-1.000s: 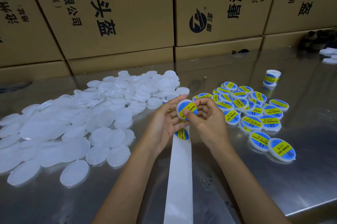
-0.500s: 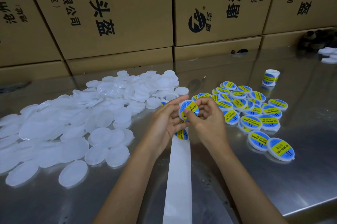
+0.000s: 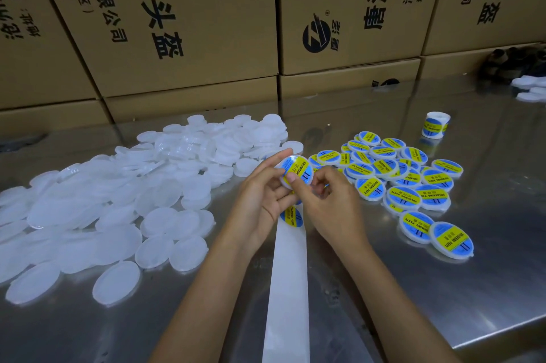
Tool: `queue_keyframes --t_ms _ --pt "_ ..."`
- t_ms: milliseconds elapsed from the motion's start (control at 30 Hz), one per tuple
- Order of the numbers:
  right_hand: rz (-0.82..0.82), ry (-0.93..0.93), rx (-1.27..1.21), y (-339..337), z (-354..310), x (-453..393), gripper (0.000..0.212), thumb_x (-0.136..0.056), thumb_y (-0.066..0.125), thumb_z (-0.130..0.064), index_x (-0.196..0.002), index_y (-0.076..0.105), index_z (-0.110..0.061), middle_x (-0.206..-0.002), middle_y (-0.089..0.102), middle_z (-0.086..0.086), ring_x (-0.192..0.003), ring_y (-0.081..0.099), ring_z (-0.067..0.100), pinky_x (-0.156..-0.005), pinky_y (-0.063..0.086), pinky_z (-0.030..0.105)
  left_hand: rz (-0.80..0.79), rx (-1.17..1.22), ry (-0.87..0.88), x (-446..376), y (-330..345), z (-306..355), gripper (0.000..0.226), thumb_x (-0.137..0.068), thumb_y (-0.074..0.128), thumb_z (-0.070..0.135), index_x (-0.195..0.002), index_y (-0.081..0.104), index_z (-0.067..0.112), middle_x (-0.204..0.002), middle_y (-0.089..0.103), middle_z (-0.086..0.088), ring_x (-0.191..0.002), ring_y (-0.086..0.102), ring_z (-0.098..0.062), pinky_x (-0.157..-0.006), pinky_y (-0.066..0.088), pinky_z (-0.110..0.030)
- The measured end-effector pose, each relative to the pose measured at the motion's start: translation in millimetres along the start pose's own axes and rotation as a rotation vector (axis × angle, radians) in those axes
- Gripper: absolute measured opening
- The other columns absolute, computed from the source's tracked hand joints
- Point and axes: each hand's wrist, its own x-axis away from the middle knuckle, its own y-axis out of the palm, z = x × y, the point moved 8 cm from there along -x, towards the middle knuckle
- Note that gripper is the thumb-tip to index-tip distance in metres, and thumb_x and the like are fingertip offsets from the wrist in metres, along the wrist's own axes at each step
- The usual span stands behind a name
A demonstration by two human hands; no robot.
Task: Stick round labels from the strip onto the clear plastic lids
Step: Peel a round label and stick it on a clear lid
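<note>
My left hand (image 3: pixel 263 194) holds a clear lid (image 3: pixel 297 170) with a blue and yellow round label on it, fingers curled round its rim. My right hand (image 3: pixel 328 200) touches the lid's lower edge with thumb and fingertips. Below the hands a white backing strip (image 3: pixel 288 288) runs toward me, with one label (image 3: pixel 292 216) left at its far end. A big heap of bare clear lids (image 3: pixel 124 200) covers the table's left side. Labelled lids (image 3: pixel 399 176) lie in a pile to the right.
A small roll of labels (image 3: pixel 434 125) stands at the back right of the steel table (image 3: pixel 443 288). Cardboard boxes (image 3: pixel 177 22) form a wall along the far edge. A few more white lids (image 3: pixel 530 89) lie far right.
The labelled lid has turned in my hands and tilted more toward me; my right thumb slid to its lower edge. The strip has not moved.
</note>
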Motion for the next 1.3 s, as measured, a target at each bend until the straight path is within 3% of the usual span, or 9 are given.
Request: queue_keyframes --t_ms 233,500,600,733,800,1000,1100,1200,1300 --pt "-0.006 -0.059 0.042 0 -9 2 0.048 -0.1 0.049 -0.045 -0.062 0.036 -0.019 -0.055 0.044 -0.004 -0.052 0.038 0.013 -0.052 0.035 0.033 -0.032 -0.113 0.046 1 -2 3 0.04 -0.096 0.052 -0.006 -0.124 0.069 0.016 -0.106 0.07 -0.02 -0.096 0.069 -0.03 -0.079 0.061 -0.034" --pt "-0.014 -0.067 0.073 -2 -7 1 0.04 -0.104 0.044 -0.028 -0.066 0.038 -0.019 -0.052 0.039 -0.003 -0.054 0.035 0.015 -0.053 0.029 0.035 0.022 -0.4 0.127 4 -8 12 0.038 -0.086 0.071 -0.009 -0.117 0.064 0.013 -0.098 0.076 -0.018 -0.086 0.075 -0.03 -0.073 0.061 -0.03" --pt "-0.069 -0.073 0.057 3 -6 1 0.04 -0.105 0.04 -0.036 -0.067 0.036 -0.024 -0.057 0.043 -0.005 -0.058 0.041 0.013 -0.057 0.031 0.033 0.067 -0.393 0.142 5 -10 14 0.035 -0.086 0.072 -0.004 -0.114 0.071 0.017 -0.093 0.077 -0.015 -0.081 0.076 -0.027 -0.071 0.061 -0.027" --pt "-0.172 0.0 0.101 14 0 5 0.055 -0.084 0.043 -0.078 -0.07 0.037 -0.026 -0.06 0.05 -0.012 -0.059 0.048 0.01 -0.055 0.039 0.029 0.168 -0.326 0.166 6 -18 15 0.028 -0.09 0.068 -0.002 -0.111 0.074 0.016 -0.088 0.079 -0.01 -0.081 0.077 -0.024 -0.066 0.061 -0.025" --pt "-0.156 -0.005 0.122 14 0 4 0.058 -0.081 0.043 -0.081 -0.069 0.036 -0.025 -0.057 0.048 -0.009 -0.057 0.047 0.011 -0.053 0.038 0.029 0.189 -0.293 0.151 7 -18 12 0.025 -0.092 0.068 0.002 -0.112 0.074 0.015 -0.087 0.079 -0.009 -0.08 0.077 -0.024 -0.065 0.06 -0.024" --pt "-0.064 -0.118 0.165 6 -8 4 0.045 -0.1 0.043 -0.047 -0.064 0.038 -0.02 -0.053 0.044 -0.003 -0.053 0.043 0.016 -0.051 0.034 0.035 0.195 -0.276 0.14 5 -17 12 0.014 -0.095 0.068 0.016 -0.106 0.076 0.015 -0.09 0.078 -0.012 -0.079 0.077 -0.028 -0.065 0.061 -0.027" --pt "-0.012 -0.118 0.18 2 -8 2 0.044 -0.103 0.042 -0.035 -0.065 0.044 -0.014 -0.053 0.044 -0.002 -0.055 0.042 0.022 -0.054 0.032 0.034 0.146 -0.321 0.13 5 -12 10 0.022 -0.092 0.071 0.009 -0.114 0.071 0.012 -0.093 0.077 -0.015 -0.08 0.076 -0.026 -0.067 0.06 -0.026" --pt "-0.005 -0.095 0.188 1 -5 1 0.043 -0.104 0.042 -0.031 -0.064 0.042 -0.015 -0.051 0.041 -0.006 -0.055 0.041 0.021 -0.055 0.03 0.033 0.084 -0.386 0.122 3 -7 6 0.042 -0.083 0.077 -0.002 -0.12 0.063 0.01 -0.097 0.077 -0.012 -0.083 0.076 -0.022 -0.07 0.06 -0.025" --pt "-0.038 -0.063 0.075 3 -5 1 0.042 -0.104 0.04 -0.035 -0.067 0.043 -0.015 -0.053 0.043 -0.003 -0.055 0.04 0.015 -0.054 0.033 0.036 0.134 -0.384 0.142 2 -13 8 0.04 -0.081 0.08 -0.001 -0.116 0.062 0.007 -0.096 0.077 -0.014 -0.081 0.077 -0.025 -0.067 0.06 -0.025"
